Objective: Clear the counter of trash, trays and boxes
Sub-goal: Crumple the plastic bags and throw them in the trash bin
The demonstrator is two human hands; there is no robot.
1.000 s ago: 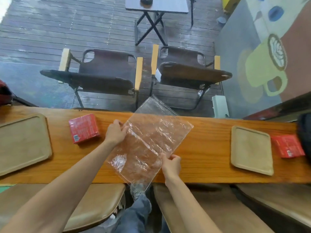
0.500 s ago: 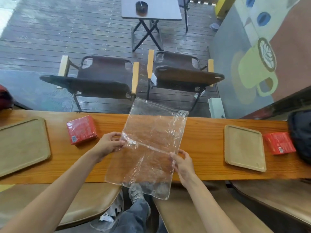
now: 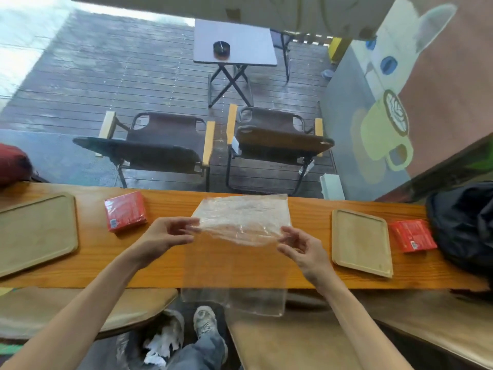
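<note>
A clear plastic bag is stretched above the wooden counter, its lower part hanging over the near edge. My left hand pinches the bag's left side and my right hand pinches its right side. A red box lies left of my left hand. Farther left sits a large wooden tray. A smaller wooden tray lies right of my right hand, with a second red box beside it.
A black bag sits at the counter's right end and something red at its far left. Padded stools stand below the near edge. Crumpled white paper lies on the floor by my shoes. Two folding chairs stand beyond the counter.
The bag has been lifted and spread wide between both hands, its upper part folded toward the far side. My hands moved apart and up. The view tilted upward.
</note>
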